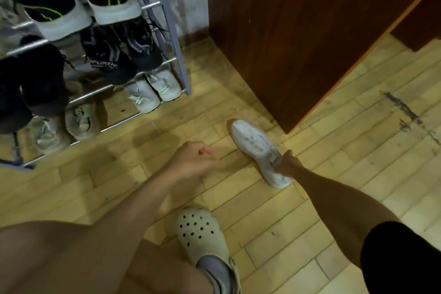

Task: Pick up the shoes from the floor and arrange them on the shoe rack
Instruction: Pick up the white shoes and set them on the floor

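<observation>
A white sneaker [256, 145] lies on the wooden floor near the corner of a brown cabinet, toe pointing away from me. My right hand [287, 162] grips it at the heel opening. My left hand [193, 159] hovers over the floor to the left of the sneaker, fingers loosely curled with nothing in them. The metal shoe rack [171, 26] stands at the upper left. It holds black sneakers with white soles on the upper bars, dark shoes in the middle and pale sneakers [152, 90] on the lowest bars.
A brown wooden cabinet [298, 31] rises right of the rack, close behind the sneaker. My foot in a beige clog [200, 231] stands on the floor below my hands. Bare wooden floor stretches to the right, with dark scuff marks [405, 112].
</observation>
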A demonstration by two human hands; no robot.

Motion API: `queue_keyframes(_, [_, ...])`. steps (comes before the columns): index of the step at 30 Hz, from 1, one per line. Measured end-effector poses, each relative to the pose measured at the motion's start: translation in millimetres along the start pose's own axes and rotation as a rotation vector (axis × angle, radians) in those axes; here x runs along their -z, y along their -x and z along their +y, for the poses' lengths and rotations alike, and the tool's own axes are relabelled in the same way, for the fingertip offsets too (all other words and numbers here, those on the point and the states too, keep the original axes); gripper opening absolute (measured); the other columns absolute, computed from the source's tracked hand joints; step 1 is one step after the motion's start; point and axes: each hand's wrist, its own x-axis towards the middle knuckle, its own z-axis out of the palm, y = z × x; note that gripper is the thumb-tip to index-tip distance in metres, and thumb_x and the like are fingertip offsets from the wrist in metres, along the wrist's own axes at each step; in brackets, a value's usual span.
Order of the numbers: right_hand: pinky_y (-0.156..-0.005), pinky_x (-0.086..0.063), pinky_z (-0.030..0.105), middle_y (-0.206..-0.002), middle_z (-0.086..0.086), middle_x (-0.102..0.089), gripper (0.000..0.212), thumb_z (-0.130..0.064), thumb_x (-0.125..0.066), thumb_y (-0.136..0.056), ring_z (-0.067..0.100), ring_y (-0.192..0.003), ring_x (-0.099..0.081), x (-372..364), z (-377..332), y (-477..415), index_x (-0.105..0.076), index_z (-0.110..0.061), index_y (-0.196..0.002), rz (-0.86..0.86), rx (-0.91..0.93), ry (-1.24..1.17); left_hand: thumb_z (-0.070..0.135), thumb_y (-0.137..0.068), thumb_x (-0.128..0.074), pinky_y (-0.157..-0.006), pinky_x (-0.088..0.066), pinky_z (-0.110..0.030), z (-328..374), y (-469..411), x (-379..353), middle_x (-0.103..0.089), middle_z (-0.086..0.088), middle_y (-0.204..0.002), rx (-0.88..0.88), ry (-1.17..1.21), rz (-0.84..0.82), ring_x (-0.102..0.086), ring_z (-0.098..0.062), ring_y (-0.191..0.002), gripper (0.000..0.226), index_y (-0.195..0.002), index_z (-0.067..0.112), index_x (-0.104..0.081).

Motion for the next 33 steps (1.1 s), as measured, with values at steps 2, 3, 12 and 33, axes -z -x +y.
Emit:
queue_keyframes(2, [-0.066,-0.051,0.030,-0.100,0.012,-0.056,0.065,-0.022,-0.069,-0.080,0.026,-0.090,-0.059,0.1,1.3,-3.8,-0.033,-0.001,-0.130,-0.064,-0.035,-0.059,0.030,-0.080,-0.069,-0.092,-0.046,-0.026,-9.0,-0.6,1.4,-0.052,-0.003,-0.128,-0.011,-0.068,0.023,-0.054,-0.018,-0.118,0.027,-0.106,0.022,-0.065])
queue_keyframes(3, [-0.070,-0.056,0.031,-0.094,0.012,-0.057,0.059,-0.015,-0.070,-0.076,0.028,-0.089,-0.062,2.2,1.0,-1.9,-0.041,0.001,-0.125,-0.097,-0.044,-0.080,0.031,-0.079,-0.069,-0.096,-0.047,-0.028,-12.1,-0.1,2.4,-0.051,-0.004,-0.131,-0.012,-0.083,0.027,-0.053,-0.018,-0.121,0.025,-0.103,0.024,-0.065])
queue_keyframes(12, [-0.067,-0.061,0.043,-0.090,0.015,-0.065,0.055,0.006,-0.070,-0.074,0.034,-0.085,-0.069,10.0,-29.1,63.2,-0.052,0.006,-0.126,-0.239,0.186,-0.313,0.024,-0.082,-0.065,-0.086,-0.043,-0.023,-2.6,27.3,9.2,-0.056,-0.004,-0.126,0.067,-0.015,0.080,-0.055,-0.018,-0.111,0.037,-0.119,0.019,-0.061])
queue_keyframes(33, [-0.069,-0.061,0.041,-0.095,0.004,-0.075,0.051,-0.010,-0.082,-0.072,0.018,-0.079,-0.071,31.6,-272.1,379.9,-0.065,-0.007,-0.120,-0.301,1.226,-0.149,0.002,-0.080,-0.069,-0.056,-0.048,-0.027,-48.3,257.6,160.5,-0.063,-0.010,-0.074,-0.085,0.748,0.730,-0.054,-0.014,-0.051,0.020,-0.099,-0.004,-0.067])
